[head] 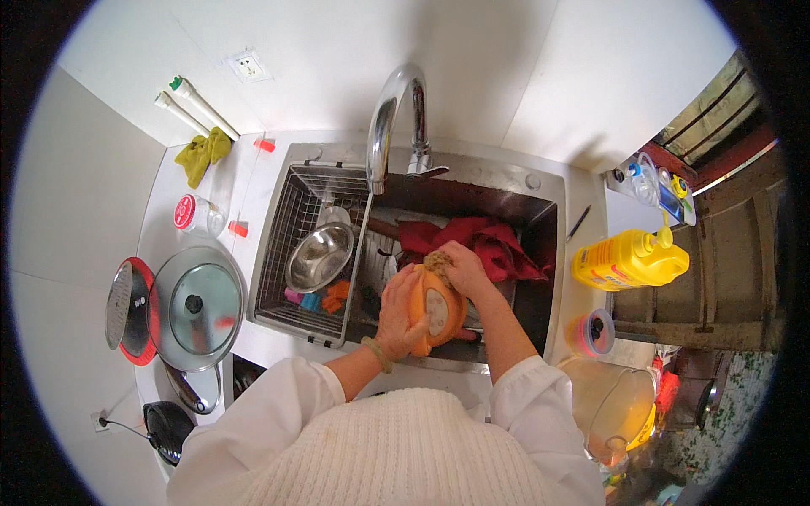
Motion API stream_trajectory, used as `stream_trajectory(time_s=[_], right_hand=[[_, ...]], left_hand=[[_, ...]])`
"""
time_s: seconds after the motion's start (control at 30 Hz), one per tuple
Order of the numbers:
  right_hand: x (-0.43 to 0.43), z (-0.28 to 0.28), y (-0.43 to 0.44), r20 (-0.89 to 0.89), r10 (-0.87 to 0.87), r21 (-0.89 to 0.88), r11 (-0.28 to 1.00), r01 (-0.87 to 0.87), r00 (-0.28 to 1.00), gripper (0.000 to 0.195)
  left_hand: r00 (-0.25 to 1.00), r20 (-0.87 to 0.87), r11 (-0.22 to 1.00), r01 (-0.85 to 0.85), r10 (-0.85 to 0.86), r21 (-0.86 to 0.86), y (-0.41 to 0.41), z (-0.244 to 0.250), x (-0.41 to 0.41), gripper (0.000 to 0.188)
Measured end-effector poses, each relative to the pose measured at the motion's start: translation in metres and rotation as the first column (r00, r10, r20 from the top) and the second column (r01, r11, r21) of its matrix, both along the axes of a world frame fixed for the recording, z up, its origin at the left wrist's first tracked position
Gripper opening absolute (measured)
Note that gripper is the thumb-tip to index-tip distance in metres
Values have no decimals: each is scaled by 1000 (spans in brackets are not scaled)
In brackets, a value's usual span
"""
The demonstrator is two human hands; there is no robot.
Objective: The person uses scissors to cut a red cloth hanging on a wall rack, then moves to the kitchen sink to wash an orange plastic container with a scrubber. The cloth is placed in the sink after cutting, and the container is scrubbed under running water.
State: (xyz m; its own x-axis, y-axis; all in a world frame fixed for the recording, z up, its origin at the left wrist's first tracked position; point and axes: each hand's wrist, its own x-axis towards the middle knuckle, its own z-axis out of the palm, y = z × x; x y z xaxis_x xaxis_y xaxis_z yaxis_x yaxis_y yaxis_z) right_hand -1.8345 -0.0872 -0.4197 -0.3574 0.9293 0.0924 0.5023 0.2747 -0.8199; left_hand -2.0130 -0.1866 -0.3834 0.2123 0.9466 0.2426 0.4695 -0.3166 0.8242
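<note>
Over the sink basin, my left hand (402,313) grips an orange bowl-like container (417,297) by its left side, its pale underside turned to the right. My right hand (463,269) presses a brown scouring pad (436,264) against the container's upper edge. Behind both hands a dark red cloth (493,243) lies in the steel sink (554,253), among other items partly hidden by the container. The chrome faucet (383,133) arches over the sink; no water is seen running from it.
A wire basket (272,278) at the sink's left holds a steel bowl (319,256). Glass lids (212,329) and a jar (205,216) stand farther left. At right are a yellow pump bottle (623,259), a small plastic tub (591,333) and a large clear container (607,398).
</note>
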Motion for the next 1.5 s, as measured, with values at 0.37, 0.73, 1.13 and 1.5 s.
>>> stream_trajectory(time_s=[0.37, 0.73, 1.13, 1.5], right_hand=[[15, -2, -79, -110, -257, 92, 959, 267, 960, 30], [9, 11, -37, 36, -58, 121, 991, 53, 998, 21], [-34, -19, 21, 9, 204, -113, 973, -201, 979, 25], [-18, 64, -78, 62, -238, 304, 929, 209, 969, 23]], left_hand=[[999, -11, 999, 49, -49, -10, 2, -1, -5, 78], [988, -24, 988, 154, -153, 32, 0, -3, -9, 84], [986, -70, 988, 153, -151, 20, -2, -1, -7, 83], [996, 19, 991, 89, -87, -104, 10, 7, -1, 78]])
